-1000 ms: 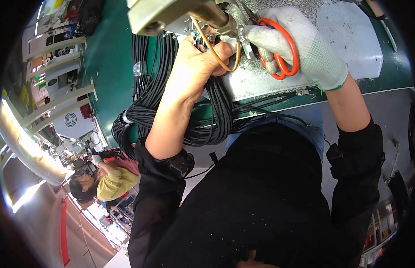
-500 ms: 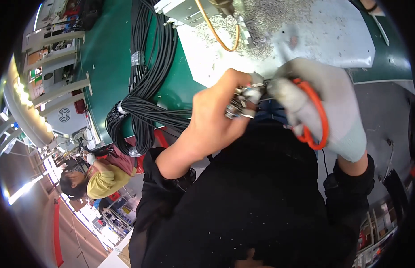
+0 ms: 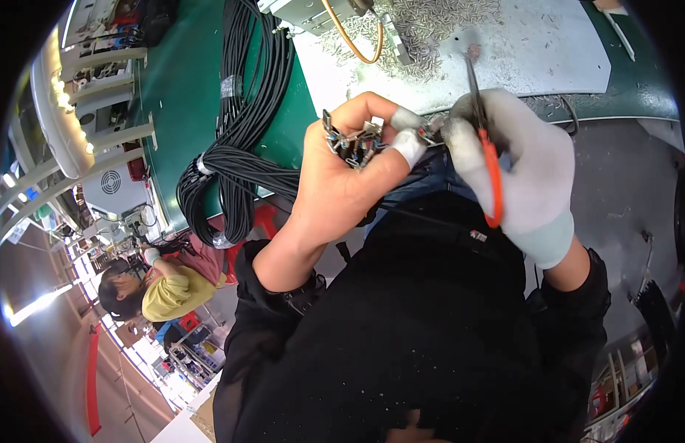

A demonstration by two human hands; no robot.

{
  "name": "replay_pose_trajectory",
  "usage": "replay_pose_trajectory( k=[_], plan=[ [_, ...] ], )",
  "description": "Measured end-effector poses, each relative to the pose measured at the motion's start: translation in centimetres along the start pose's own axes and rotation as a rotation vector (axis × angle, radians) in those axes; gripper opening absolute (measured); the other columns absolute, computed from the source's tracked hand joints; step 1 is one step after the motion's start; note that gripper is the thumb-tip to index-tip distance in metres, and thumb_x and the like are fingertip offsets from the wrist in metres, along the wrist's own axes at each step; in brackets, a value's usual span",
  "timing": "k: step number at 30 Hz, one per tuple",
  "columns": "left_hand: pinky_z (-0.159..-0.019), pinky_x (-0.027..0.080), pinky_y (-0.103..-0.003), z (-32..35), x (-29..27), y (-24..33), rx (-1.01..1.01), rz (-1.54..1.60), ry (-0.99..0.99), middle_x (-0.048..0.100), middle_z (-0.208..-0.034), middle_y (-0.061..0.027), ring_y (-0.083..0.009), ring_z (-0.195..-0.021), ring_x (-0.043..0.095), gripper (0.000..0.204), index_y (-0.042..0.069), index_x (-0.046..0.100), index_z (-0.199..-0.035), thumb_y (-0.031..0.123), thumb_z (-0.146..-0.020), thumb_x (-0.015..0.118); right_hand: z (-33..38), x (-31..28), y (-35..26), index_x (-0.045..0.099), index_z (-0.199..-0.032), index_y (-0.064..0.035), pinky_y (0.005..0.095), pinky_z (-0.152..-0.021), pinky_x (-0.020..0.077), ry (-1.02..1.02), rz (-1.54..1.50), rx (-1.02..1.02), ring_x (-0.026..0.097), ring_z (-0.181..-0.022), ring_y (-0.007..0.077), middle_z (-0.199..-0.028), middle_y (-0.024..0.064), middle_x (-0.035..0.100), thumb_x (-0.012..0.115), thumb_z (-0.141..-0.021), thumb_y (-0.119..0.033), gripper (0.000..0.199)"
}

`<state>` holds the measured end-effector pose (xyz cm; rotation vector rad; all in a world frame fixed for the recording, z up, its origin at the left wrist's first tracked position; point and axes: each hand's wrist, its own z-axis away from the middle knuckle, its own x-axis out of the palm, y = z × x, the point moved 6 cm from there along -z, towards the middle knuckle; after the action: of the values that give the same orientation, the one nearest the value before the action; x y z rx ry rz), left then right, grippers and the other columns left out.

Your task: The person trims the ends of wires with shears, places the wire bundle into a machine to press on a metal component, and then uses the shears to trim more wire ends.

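My left hand [image 3: 342,173], bare apart from white covers on the thumb and a fingertip, is closed around a bunch of cable ends with small metal connectors [image 3: 356,144]. Its thumb and finger pinch one metal end [image 3: 429,131] near my right fingertips. A grey-white glove covers my right hand [image 3: 523,159], which is closed on scissors with orange-red handles [image 3: 492,177]. Their blades [image 3: 472,81] point away from me. Whether the right fingertips touch the pinched end, I cannot tell. Thin black cables [image 3: 412,210] hang below my hands.
A bundle of black cables [image 3: 261,171], tied in places, lies on the green table [image 3: 184,81]. Beyond my hands, a white board [image 3: 527,74] carries many small metal pieces beside a machine [image 3: 305,15] with an orange tube [image 3: 350,46]. A co-worker in yellow [image 3: 179,295] sits at left.
My left hand has turned and shifted slightly left, showing more connectors. The scissors in my right hand have swung so their blades stand out clearly, pointing away.
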<state>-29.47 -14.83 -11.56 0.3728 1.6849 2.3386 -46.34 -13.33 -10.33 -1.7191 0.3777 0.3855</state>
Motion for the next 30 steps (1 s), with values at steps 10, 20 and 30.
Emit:
replay_pose_trajectory(
  k=[10,20,30],
  plan=[
    [-0.055,0.037,-0.017,0.0,1.4,0.8,0.167,-0.135,0.147,0.057,-0.072,0.0048,0.0011,-0.063,0.046,0.014,0.001,0.061,-0.093,-0.003,-0.081,0.065,2.3,0.4,-1.2,0.063,-0.095,-0.0027,0.0308,-0.052,0.0447,-0.073,0.207,-0.188,0.055,-0.052,0.028,-0.065,0.0118,0.056,0.069,-0.079,-0.007,0.018],
    [-0.057,0.041,-0.017,-0.4,1.0,1.3,0.23,-0.266,0.227,0.058,-0.071,0.0043,0.0,-0.063,0.05,0.018,0.0,0.06,-0.087,-0.003,-0.071,0.07,2.3,0.9,-0.4,0.064,-0.093,-0.0027,0.0328,-0.051,0.0437,-0.066,-0.046,-0.089,0.055,-0.051,0.0275,-0.066,0.0117,0.056,0.068,-0.081,-0.009,0.014],
    [-0.054,0.04,-0.018,-1.2,0.6,0.4,0.111,-0.243,0.204,0.056,-0.069,0.0035,-0.0013,-0.061,0.05,0.015,0.0,0.062,-0.089,-0.002,-0.076,0.07,1.4,2.1,1.3,0.06,-0.084,-0.0035,0.0328,-0.049,0.0421,-0.156,-0.089,0.023,0.054,-0.049,0.0252,-0.06,0.0107,0.053,0.066,-0.085,-0.017,0.015]
  ],
)
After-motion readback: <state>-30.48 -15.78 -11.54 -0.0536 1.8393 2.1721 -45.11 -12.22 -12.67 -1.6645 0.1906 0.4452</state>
